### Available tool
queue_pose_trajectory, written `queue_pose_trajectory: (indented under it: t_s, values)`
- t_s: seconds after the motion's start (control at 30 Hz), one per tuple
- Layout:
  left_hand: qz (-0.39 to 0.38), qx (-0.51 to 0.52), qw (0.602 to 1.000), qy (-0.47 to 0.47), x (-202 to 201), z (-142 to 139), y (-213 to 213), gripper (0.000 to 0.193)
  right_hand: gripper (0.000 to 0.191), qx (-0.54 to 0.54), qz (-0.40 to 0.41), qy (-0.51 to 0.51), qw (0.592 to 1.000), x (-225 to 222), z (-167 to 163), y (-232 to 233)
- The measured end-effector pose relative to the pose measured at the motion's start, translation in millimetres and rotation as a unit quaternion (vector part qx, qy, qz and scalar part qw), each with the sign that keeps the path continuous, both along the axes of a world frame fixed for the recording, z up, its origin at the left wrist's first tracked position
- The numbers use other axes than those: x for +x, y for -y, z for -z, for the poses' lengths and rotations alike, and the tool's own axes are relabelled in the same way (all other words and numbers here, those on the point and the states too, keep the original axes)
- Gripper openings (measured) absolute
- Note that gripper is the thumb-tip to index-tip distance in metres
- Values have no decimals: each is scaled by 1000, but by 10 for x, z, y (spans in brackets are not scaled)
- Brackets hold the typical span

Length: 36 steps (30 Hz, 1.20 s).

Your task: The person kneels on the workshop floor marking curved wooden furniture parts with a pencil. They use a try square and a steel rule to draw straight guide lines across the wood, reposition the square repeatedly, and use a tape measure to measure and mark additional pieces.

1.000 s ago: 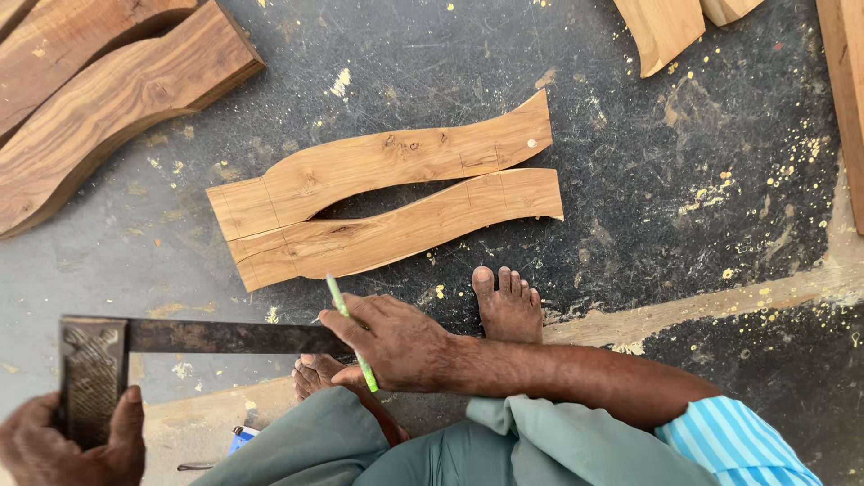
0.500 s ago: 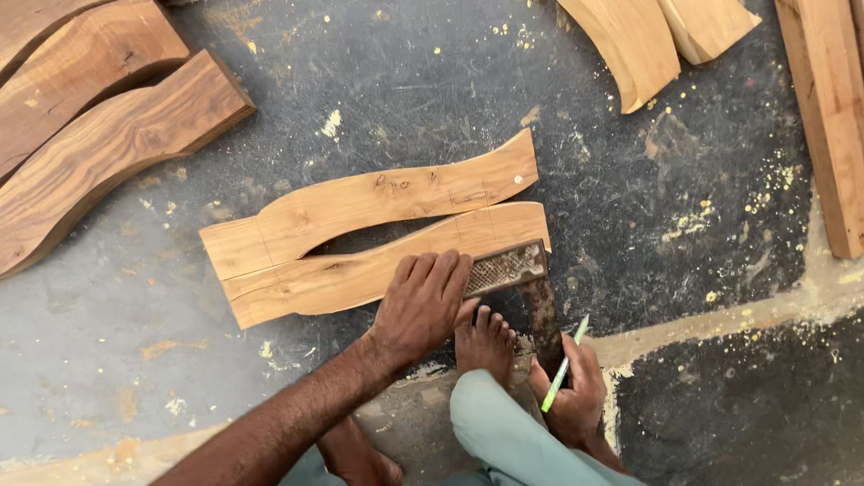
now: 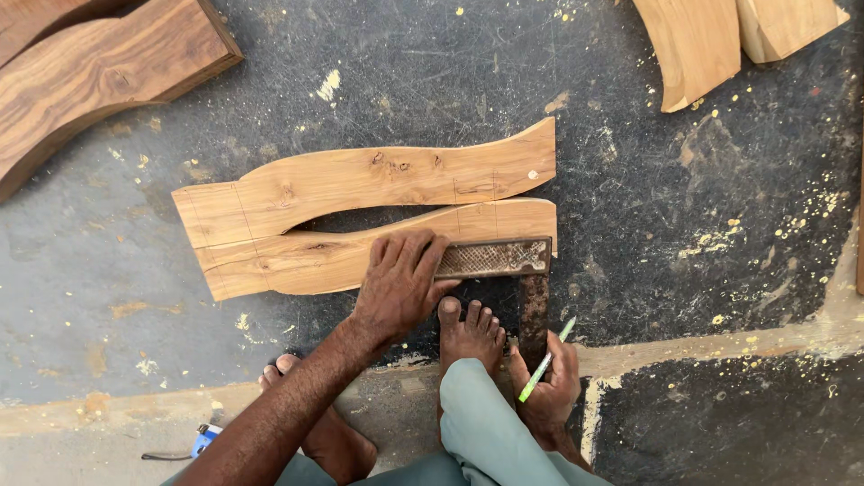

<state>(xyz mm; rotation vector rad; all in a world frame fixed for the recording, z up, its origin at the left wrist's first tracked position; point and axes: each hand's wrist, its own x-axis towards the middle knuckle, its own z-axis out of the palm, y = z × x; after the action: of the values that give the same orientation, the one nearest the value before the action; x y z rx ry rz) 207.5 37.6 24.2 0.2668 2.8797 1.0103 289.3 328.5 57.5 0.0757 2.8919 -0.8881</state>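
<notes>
Dark floor; rusty square (image 3: 513, 270) pressed flat by left hand (image 3: 400, 283); right hand (image 3: 549, 387) grips pencil (image 3: 543, 364).

A woodworking shop is showing itself here: pale, wavy-cut wooden boards (image 3: 378, 180) are lying on the dark, sawdust-flecked concrete floor (image 3: 720, 180) just beyond the left hand (image 3: 400, 283), with darker curved timber pieces (image 3: 99, 72) waiting farther off.
</notes>
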Motion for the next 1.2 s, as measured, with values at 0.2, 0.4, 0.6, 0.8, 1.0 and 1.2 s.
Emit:
queue_pose_trajectory:
  t_s: [0.2,0.4,0.6,0.8,1.0,1.2]
  values:
    - [-29,-11,998,-57,-75,216,38,65,60,12,-15,-28,999,-208,161,50]
    - [-59,24,994,-90,-127,331,49,64,57,-28,-26,-27,999,-350,221,46]
    - [-65,33,994,-84,-232,407,103,61,59,-13,-28,-29,999,-406,378,52]
    - [-57,45,996,-59,-358,454,176,59,61,19,-32,-19,999,-502,472,45]
    - [-42,32,997,-53,-416,476,209,59,59,-17,-22,3,1000,-541,510,71]
    - [-42,44,996,-61,-393,491,233,60,36,-52,29,-35,998,-759,330,79]
